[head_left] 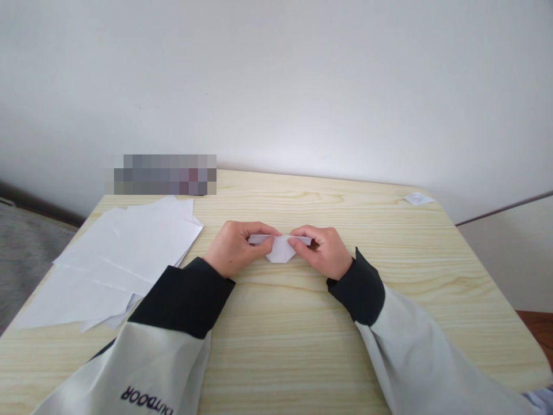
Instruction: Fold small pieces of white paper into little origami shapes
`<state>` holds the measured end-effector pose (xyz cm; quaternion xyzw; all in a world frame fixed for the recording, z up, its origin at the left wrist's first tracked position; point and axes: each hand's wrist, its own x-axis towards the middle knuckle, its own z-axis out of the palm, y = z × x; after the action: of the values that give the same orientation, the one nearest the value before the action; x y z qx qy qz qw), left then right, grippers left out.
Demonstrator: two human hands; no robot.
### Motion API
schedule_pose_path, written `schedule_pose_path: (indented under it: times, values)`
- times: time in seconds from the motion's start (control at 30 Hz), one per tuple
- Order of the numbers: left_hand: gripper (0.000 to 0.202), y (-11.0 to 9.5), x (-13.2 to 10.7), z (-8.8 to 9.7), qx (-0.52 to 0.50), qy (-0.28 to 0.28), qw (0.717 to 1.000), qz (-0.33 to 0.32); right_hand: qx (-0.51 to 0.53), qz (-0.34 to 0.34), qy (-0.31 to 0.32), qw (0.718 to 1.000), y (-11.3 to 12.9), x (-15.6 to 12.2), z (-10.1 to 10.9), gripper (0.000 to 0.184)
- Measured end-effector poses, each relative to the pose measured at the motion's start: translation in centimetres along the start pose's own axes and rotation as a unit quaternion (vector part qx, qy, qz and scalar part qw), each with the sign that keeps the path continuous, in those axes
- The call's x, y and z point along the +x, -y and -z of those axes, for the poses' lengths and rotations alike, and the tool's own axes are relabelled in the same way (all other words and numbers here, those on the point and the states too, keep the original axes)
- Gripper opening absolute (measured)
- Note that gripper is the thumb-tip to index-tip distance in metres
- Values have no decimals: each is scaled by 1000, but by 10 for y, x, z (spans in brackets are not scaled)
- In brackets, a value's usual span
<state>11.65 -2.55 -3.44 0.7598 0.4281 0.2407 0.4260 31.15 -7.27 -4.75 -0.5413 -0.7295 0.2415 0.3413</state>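
Note:
Between my two hands is a small piece of folded white paper [280, 252], with a narrow strip reaching out on each side and a flap with slanted corners pointing toward me. My left hand [237, 246] pinches its left part between thumb and fingers. On the right part, my right hand [320, 248] holds the paper in the same kind of pinch. Both thumbs press near the middle, and the fingers behind the paper are partly hidden.
Loose white paper sheets [125, 248] lie overlapping on the left of the wooden table [276, 357]. A small folded white paper piece [418, 199] rests at the far right corner. A blurred-out item [164, 174] stands at the back left, near the white wall [302, 86].

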Motion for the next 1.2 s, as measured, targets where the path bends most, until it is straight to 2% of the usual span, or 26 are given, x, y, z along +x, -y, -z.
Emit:
schedule_pose_path:
  times: [0.13, 0.23, 0.47, 1.07, 1.2]
  values:
    - [31, 0, 1, 6, -8, 16, 1000, 8, 14, -21, 10, 1000, 1, -1, 2, 21]
    - [34, 1, 1, 11, -54, 42, 998, 1, 30, -35, 13, 999, 1, -2, 3, 22]
    - [41, 3, 1, 11, -141, 56, 988, 11, 40, -57, -17, 997, -3, -3, 2, 26]
    - [35, 5, 1, 15, -107, 72, 991, -27, 39, -52, -32, 997, -4, -3, 2, 25]
    - [38, 3, 1, 13, -74, 63, 995, -13, 43, -46, -38, 997, 0, -2, 2, 23]
